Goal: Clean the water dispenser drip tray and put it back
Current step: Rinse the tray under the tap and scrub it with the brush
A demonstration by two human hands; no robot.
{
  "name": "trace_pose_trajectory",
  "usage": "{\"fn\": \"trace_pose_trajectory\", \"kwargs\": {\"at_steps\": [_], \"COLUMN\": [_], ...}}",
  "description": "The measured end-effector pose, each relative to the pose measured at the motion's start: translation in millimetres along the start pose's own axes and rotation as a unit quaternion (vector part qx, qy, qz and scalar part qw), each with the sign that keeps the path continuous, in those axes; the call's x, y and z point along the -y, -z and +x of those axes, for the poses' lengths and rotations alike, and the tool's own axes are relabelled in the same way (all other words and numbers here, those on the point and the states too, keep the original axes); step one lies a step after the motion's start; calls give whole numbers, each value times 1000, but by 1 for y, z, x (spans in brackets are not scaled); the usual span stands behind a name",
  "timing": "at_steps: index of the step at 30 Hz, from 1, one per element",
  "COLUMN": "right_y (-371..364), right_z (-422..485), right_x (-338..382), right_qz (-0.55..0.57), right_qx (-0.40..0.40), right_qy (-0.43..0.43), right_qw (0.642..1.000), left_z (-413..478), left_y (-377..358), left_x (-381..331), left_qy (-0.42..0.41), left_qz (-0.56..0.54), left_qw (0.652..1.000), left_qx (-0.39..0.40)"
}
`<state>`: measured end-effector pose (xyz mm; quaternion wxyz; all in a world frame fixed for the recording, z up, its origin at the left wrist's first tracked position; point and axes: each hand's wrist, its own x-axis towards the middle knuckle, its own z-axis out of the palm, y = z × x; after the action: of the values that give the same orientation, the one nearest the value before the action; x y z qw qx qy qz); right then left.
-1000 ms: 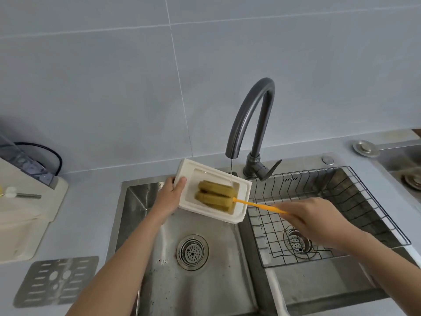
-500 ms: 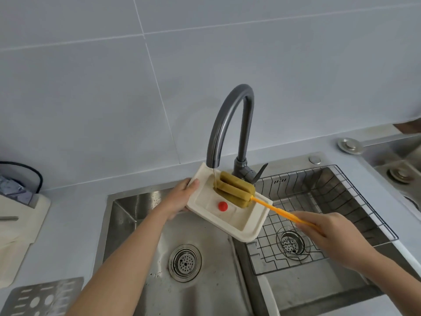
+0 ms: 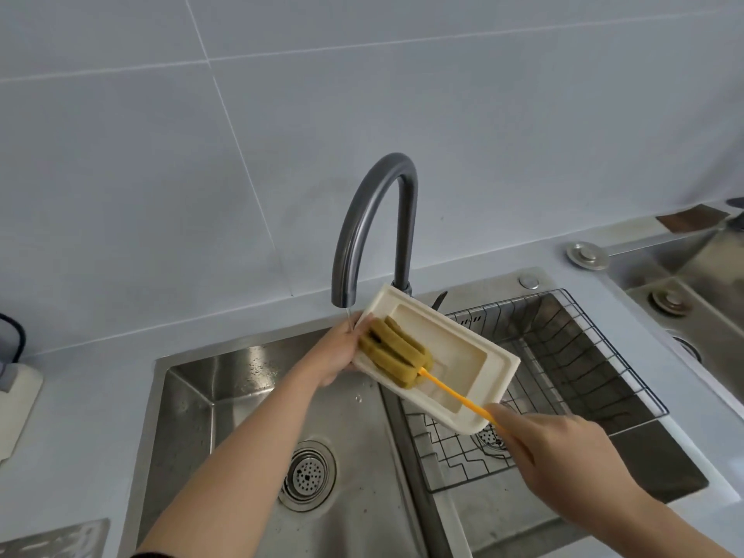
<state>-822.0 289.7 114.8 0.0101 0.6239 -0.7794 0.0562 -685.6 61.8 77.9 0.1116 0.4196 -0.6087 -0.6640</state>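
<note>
The cream drip tray (image 3: 475,364) is held tilted above the divider between the two sink basins, just under and to the right of the dark faucet (image 3: 364,231). My left hand (image 3: 336,352) grips its left end. My right hand (image 3: 551,457) holds the orange handle of a sponge brush (image 3: 396,354), whose olive-green sponge head presses into the tray's left part. A thin stream of water falls from the spout onto my left hand's fingers by the tray's left edge.
The left basin (image 3: 225,396) has a round drain (image 3: 308,475). A wire rack (image 3: 563,380) sits in the right basin. The water dispenser's edge (image 3: 16,404) shows at far left; a perforated metal grate (image 3: 52,539) lies on the counter at bottom left.
The sponge head has slid toward the tray's left end, covering the red spot seen earlier. The tray has turned so its right end points toward me, and the view has shifted right.
</note>
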Motion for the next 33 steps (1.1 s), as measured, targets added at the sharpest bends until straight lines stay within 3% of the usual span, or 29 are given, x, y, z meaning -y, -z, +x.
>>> {"fn": "trace_pose_trajectory", "kwargs": {"at_steps": [8, 13, 20, 27, 33], "right_y": [3, 13, 19, 3, -6], "right_z": [1, 12, 34, 51, 52], "right_x": [-10, -12, 3, 28, 29], "right_qz": [-58, -74, 70, -50, -65], "right_qx": [66, 42, -9, 27, 52], "right_qy": [19, 57, 45, 106, 130], "right_qw": [996, 995, 997, 993, 988], "left_z": [-6, -15, -29, -34, -37], "left_y": [7, 29, 61, 74, 85], "left_x": [4, 11, 9, 9, 17], "left_qy": [-33, -31, -39, -42, -36], "left_qz": [44, 76, 65, 132, 142], "left_qw": [998, 996, 993, 981, 972], "left_qx": [5, -46, -95, -134, -183]}}
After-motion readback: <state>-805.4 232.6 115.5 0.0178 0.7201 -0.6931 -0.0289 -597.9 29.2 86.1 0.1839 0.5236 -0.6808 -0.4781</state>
